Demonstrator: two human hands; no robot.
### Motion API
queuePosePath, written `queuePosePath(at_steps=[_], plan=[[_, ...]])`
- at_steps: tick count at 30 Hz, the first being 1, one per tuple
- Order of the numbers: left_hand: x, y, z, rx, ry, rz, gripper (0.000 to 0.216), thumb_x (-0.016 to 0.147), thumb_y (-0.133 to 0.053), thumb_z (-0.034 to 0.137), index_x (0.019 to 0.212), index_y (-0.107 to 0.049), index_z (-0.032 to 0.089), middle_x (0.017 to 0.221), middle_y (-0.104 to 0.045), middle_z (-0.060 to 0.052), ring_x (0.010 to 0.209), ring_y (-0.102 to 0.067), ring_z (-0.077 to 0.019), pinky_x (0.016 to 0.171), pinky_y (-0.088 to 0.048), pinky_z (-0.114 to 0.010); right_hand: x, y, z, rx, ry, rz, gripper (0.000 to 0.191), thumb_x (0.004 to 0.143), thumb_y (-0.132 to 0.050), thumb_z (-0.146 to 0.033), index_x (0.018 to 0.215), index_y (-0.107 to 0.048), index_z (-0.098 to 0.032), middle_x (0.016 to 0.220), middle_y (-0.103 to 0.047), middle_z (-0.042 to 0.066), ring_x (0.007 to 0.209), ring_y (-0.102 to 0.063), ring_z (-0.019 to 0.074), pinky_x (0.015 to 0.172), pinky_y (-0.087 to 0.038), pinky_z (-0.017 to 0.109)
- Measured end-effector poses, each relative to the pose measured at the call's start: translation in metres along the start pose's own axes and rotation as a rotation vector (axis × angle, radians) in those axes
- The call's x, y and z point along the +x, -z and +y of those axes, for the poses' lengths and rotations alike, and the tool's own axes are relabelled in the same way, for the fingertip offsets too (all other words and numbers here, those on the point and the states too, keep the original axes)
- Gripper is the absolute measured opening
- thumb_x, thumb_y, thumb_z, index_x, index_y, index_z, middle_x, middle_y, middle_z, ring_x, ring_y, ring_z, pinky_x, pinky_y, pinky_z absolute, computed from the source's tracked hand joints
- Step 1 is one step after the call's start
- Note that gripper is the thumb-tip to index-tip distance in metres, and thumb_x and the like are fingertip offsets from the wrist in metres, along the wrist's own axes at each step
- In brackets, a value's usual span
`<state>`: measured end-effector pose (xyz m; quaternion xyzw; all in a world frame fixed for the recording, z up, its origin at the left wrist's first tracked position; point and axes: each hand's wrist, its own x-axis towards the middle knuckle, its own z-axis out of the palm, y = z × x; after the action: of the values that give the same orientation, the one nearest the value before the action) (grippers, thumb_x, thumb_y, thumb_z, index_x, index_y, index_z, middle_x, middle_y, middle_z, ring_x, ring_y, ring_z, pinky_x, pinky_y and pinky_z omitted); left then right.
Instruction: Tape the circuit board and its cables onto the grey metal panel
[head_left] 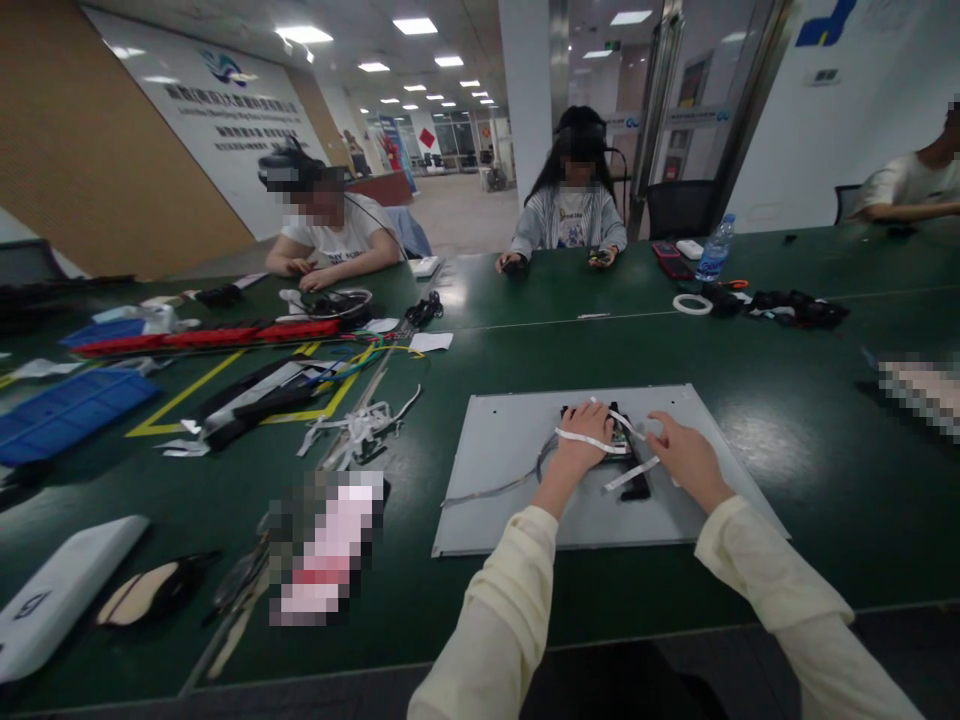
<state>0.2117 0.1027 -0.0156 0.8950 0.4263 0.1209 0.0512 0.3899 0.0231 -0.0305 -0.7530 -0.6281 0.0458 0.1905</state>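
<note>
A black device with an exposed circuit board [619, 436] lies on a light grey panel [495, 440]. My left hand [586, 436] is closed over its left side, fingers bent down onto it. A thin white strip [631, 476] loops across the back of this hand and over the device, reaching my right hand [688, 458]. The right fingers are bent, with the strip at the fingertips; the exact grip is partly hidden. From the device a grey cable [491, 492] runs left over the panel. A black bracket-like part [637, 485] sticks out toward me.
Left of the panel lie tangled white strips [364, 425], a blurred-out phone-like object [334, 550], a computer mouse [146, 592] and a white case [67, 590]. Blue trays [75, 410] stand farther left. Two people sit opposite; a water bottle [716, 250] and white tape roll [691, 304] stand far right.
</note>
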Motion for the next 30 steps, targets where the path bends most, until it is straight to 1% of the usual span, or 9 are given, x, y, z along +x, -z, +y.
queuePosePath(at_steps=[5, 9, 14, 18, 20, 22, 25, 27, 30], plan=[[-0.007, 0.006, 0.009, 0.004, 0.056, 0.005, 0.038, 0.097, -0.035, 0.030, 0.129, -0.047, 0.016, 0.137, -0.052, -0.011, 0.134, -0.039, -0.0235, 0.108, -0.031, -0.047, 0.002, -0.002, 0.008, 0.149, 0.002, 0.042, 0.034, 0.087, -0.047, -0.032, 0.117, -0.058, -0.021, 0.064, -0.062, -0.001, 0.063, -0.058, 0.0171, 0.056, -0.031, 0.024], [-0.018, 0.009, 0.022, -0.005, 0.030, 0.009, 0.039, 0.097, -0.034, 0.036, 0.127, -0.049, 0.016, 0.138, -0.051, -0.011, 0.135, -0.036, -0.0260, 0.108, -0.029, -0.055, 0.002, -0.003, 0.011, 0.202, 0.006, 0.053, 0.035, 0.085, -0.047, -0.031, 0.118, -0.058, -0.021, 0.065, -0.062, -0.001, 0.061, -0.057, 0.0162, 0.057, -0.032, 0.024], [-0.021, 0.012, 0.029, -0.002, 0.023, -0.005, 0.039, 0.097, -0.034, 0.039, 0.126, -0.050, 0.018, 0.137, -0.051, -0.012, 0.130, -0.041, -0.0282, 0.105, -0.028, -0.065, 0.001, 0.000, 0.012, 0.249, 0.020, 0.050, 0.037, 0.084, -0.046, -0.030, 0.118, -0.058, -0.020, 0.062, -0.060, -0.002, 0.059, -0.056, 0.0157, 0.059, -0.034, 0.025], [-0.018, 0.015, 0.030, 0.009, 0.036, -0.035, 0.040, 0.096, -0.037, 0.041, 0.124, -0.052, 0.018, 0.135, -0.052, -0.014, 0.128, -0.044, -0.0294, 0.104, -0.028, -0.067, -0.002, 0.001, 0.015, 0.332, 0.026, 0.087, 0.035, 0.085, -0.045, -0.032, 0.113, -0.060, -0.018, 0.066, -0.060, -0.001, 0.062, -0.057, 0.0162, 0.064, -0.040, 0.027], [-0.018, 0.016, 0.031, -0.004, 0.044, -0.040, 0.039, 0.096, -0.037, 0.041, 0.124, -0.053, 0.019, 0.135, -0.052, -0.013, 0.127, -0.044, -0.0291, 0.104, -0.029, -0.065, -0.005, 0.000, 0.018, 0.365, 0.036, 0.120, 0.031, 0.084, -0.047, -0.034, 0.106, -0.063, -0.018, 0.075, -0.062, 0.002, 0.069, -0.059, 0.0167, 0.070, -0.043, 0.029], [-0.019, 0.019, 0.032, -0.021, 0.051, -0.029, 0.037, 0.096, -0.037, 0.039, 0.123, -0.053, 0.020, 0.136, -0.052, -0.012, 0.128, -0.043, -0.0280, 0.106, -0.028, -0.064, -0.009, -0.001, 0.021, 0.386, 0.086, 0.121, 0.029, 0.084, -0.050, -0.037, 0.099, -0.065, -0.018, 0.085, -0.062, 0.005, 0.077, -0.059, 0.0173, 0.075, -0.045, 0.030], [-0.025, 0.027, 0.034, -0.062, 0.088, 0.064, 0.035, 0.097, -0.035, 0.033, 0.126, -0.051, 0.021, 0.134, -0.053, -0.011, 0.129, -0.043, -0.0254, 0.109, -0.027, -0.058, -0.017, -0.002, 0.021, 0.380, 0.185, 0.080, 0.028, 0.084, -0.053, -0.040, 0.094, -0.068, -0.019, 0.095, -0.060, 0.007, 0.088, -0.058, 0.0193, 0.084, -0.045, 0.033], [-0.031, 0.033, 0.034, -0.135, 0.119, 0.150, 0.034, 0.097, -0.034, 0.029, 0.126, -0.050, 0.020, 0.130, -0.056, -0.011, 0.126, -0.046, -0.0228, 0.109, -0.031, -0.050, -0.021, -0.001, 0.019, 0.359, 0.241, 0.048, 0.027, 0.085, -0.052, -0.040, 0.095, -0.068, -0.020, 0.100, -0.059, 0.008, 0.095, -0.056, 0.0209, 0.088, -0.042, 0.035], [-0.045, 0.039, 0.034, -0.297, 0.100, 0.258, 0.030, 0.095, -0.036, 0.021, 0.118, -0.055, 0.018, 0.122, -0.060, -0.008, 0.117, -0.053, -0.0176, 0.104, -0.040, -0.035, -0.024, 0.001, 0.015, 0.343, 0.318, -0.005, 0.027, 0.088, -0.049, -0.038, 0.098, -0.067, -0.021, 0.103, -0.060, 0.008, 0.102, -0.054, 0.0223, 0.092, -0.039, 0.038]])
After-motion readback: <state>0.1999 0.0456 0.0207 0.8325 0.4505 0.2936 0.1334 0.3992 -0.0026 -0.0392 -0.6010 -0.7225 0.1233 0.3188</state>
